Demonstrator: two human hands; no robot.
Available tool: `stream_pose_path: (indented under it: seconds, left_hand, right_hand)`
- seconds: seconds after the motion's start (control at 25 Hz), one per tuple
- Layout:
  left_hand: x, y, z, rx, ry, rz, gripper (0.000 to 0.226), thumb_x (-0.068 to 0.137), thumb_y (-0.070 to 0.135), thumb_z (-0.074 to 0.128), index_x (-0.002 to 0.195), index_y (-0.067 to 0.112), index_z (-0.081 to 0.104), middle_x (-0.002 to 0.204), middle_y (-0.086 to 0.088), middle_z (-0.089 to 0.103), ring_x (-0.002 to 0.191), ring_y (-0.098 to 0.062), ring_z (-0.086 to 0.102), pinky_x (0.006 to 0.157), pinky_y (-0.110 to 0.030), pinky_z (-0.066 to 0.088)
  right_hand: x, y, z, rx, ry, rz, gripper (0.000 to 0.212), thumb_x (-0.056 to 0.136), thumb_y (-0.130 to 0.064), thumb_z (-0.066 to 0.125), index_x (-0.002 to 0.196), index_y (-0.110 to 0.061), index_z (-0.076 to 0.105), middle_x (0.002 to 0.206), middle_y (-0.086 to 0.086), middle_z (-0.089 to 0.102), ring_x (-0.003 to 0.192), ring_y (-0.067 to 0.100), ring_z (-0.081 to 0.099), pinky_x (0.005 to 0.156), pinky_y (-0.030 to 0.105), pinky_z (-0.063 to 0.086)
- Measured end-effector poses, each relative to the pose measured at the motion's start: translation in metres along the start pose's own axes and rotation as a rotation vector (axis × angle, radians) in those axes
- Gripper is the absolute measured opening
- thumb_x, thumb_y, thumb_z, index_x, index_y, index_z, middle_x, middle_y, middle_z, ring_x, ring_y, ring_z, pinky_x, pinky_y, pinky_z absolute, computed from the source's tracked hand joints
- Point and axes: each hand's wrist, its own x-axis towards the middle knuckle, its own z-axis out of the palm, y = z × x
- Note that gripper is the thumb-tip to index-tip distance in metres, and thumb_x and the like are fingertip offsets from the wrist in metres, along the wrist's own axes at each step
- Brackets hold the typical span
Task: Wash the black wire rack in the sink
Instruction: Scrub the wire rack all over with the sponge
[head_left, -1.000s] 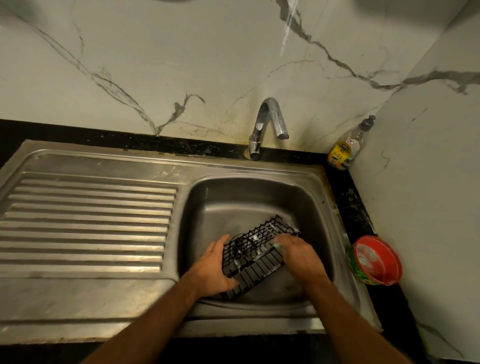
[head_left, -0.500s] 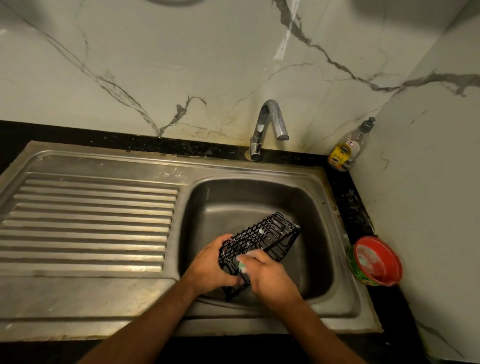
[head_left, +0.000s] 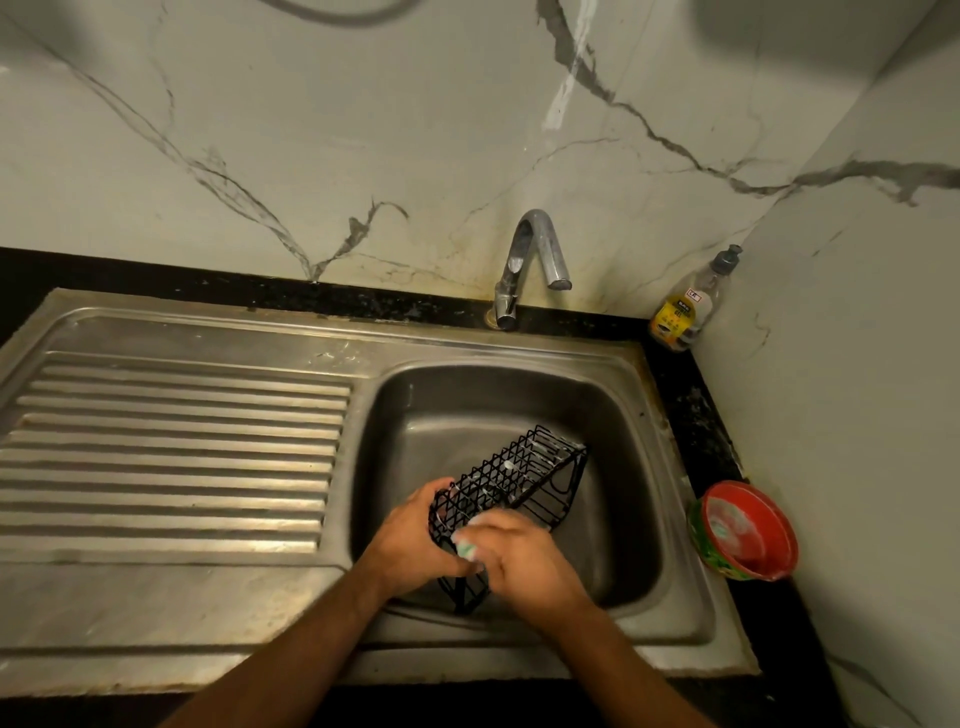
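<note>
Black wire rack, one, tilted in sink basin, lower centre of frame, soap suds on wires. Left hand grips near end, fingers curled round wires. Right hand pinches pale green sponge against rack's near end. One tap, one soap bottle, one red bowl at right on desk.

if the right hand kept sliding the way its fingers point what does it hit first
Probably the black wire rack: the right hand points up-left, pressing a sponge against the rack's near end. The left hand lies just beyond, though depth is unclear.
</note>
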Motion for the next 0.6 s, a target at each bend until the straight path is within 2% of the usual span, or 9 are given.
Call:
stream_pose_path:
  seconds: [0.08,0.2,0.28,0.36,0.4,0.48,0.52,0.56,0.6]
  left_hand:
    - [-0.001,0.001,0.000,-0.014,0.021,-0.003,0.101,0.046,0.046,0.096,0.136,0.037,0.050,0.119,0.025,0.061,0.113,0.002,0.061,0.100,-0.019,0.049]
    - [0.002,0.000,0.001,-0.082,0.053,-0.034,0.103,0.041,0.054,0.093,0.133,0.038,0.051,0.120,0.023,0.064,0.110,0.003,0.063,0.102,-0.028,0.052]
    - [0.004,-0.003,0.002,-0.122,0.067,-0.077,0.108,0.038,0.057,0.092,0.136,0.035,0.052,0.119,0.024,0.063,0.108,0.004,0.063,0.101,-0.026,0.053]
    - [0.004,-0.004,0.000,-0.136,0.072,-0.103,0.111,0.036,0.058,0.090,0.138,0.033,0.052,0.116,0.024,0.062,0.107,0.007,0.061,0.096,-0.018,0.050]
    - [0.004,-0.005,-0.001,-0.135,0.073,-0.108,0.111,0.037,0.058,0.090,0.139,0.033,0.052,0.116,0.023,0.063,0.107,0.007,0.061,0.096,-0.017,0.049]
    - [0.005,-0.006,0.000,-0.129,0.060,-0.090,0.110,0.039,0.055,0.093,0.138,0.036,0.051,0.121,0.021,0.064,0.110,0.004,0.062,0.102,-0.024,0.051]
    - [0.005,-0.006,0.001,-0.111,0.042,-0.069,0.109,0.041,0.054,0.094,0.138,0.040,0.048,0.125,0.021,0.063,0.114,0.003,0.061,0.105,-0.029,0.051]
    - [0.005,-0.006,0.002,-0.061,0.012,-0.032,0.108,0.043,0.054,0.093,0.139,0.044,0.045,0.129,0.021,0.060,0.119,0.002,0.058,0.108,-0.030,0.048]
    - [0.003,-0.004,0.003,0.011,-0.024,0.008,0.108,0.045,0.054,0.092,0.140,0.049,0.041,0.132,0.024,0.055,0.123,0.001,0.054,0.111,-0.029,0.044]
  right_hand:
    - [0.003,0.007,0.002,0.034,0.025,-0.034,0.027,0.084,-0.013,0.057,0.101,-0.020,0.076,0.104,-0.001,0.071,0.092,0.015,0.065,0.086,0.025,0.052]
    - [0.019,0.029,-0.009,0.043,0.055,0.265,0.037,0.087,0.003,0.054,0.112,-0.016,0.073,0.114,-0.001,0.067,0.100,0.013,0.064,0.095,0.025,0.049]
    - [0.029,0.032,-0.016,0.027,0.020,0.329,0.038,0.088,0.004,0.052,0.114,-0.014,0.073,0.120,-0.001,0.062,0.103,0.011,0.061,0.097,0.018,0.044]
    - [0.035,0.028,-0.011,0.134,0.051,0.378,0.030,0.091,-0.006,0.057,0.110,-0.020,0.075,0.127,-0.006,0.051,0.109,0.005,0.054,0.100,0.016,0.040]
    - [0.034,0.024,-0.003,0.232,0.128,0.488,0.024,0.091,-0.014,0.061,0.105,-0.026,0.076,0.130,-0.007,0.048,0.112,0.003,0.053,0.102,0.019,0.040]
    - [0.034,0.018,0.006,0.615,0.394,0.829,0.016,0.089,-0.020,0.066,0.094,-0.033,0.074,0.125,-0.001,0.060,0.108,0.010,0.061,0.097,0.032,0.051]
    - [0.038,0.018,0.008,0.912,0.504,1.026,0.015,0.091,-0.015,0.066,0.093,-0.028,0.073,0.114,0.005,0.068,0.102,0.016,0.066,0.089,0.036,0.056]
    - [0.043,0.019,0.009,1.196,0.545,1.190,0.013,0.092,-0.008,0.064,0.095,-0.018,0.071,0.105,0.010,0.071,0.095,0.021,0.068,0.083,0.038,0.058]
    - [0.044,0.018,0.010,1.362,0.549,1.287,0.012,0.093,-0.002,0.062,0.099,-0.010,0.069,0.097,0.012,0.071,0.087,0.023,0.069,0.078,0.039,0.058]
